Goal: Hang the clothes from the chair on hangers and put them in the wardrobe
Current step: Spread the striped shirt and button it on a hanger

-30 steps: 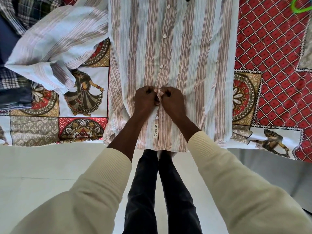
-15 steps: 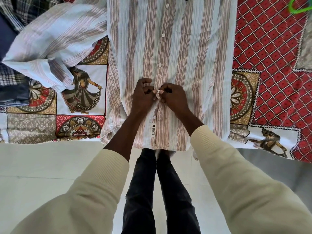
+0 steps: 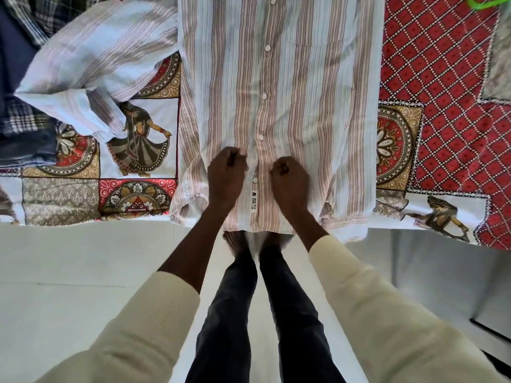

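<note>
We see a striped shirt [image 3: 279, 106] of thin, finely ribbed cotton lying flat and face up on a bed, its hem hanging just over the bed's near edge; broad tan and pale blue bands run its length, a row of small round white buttons [image 3: 262, 95] closes the placket, and a white rectangular label [image 3: 253, 199] sits near the hem. One sleeve [image 3: 91, 64] lies crumpled out to the left in soft folds. Our left hand [image 3: 225, 175] and right hand [image 3: 289, 179] rest knuckles up on the lower shirt front, one on each side of the placket and apart from each other; each grip is curled into a loose fist, and we cannot tell whether either pinches cloth. Beneath is a printed bedsheet [image 3: 442, 78], red diamond lattice with dancer panels. A plaid garment [image 3: 27, 20] lies at far left, and a green plastic hanger [image 3: 484, 1] curves at the top right
</note>
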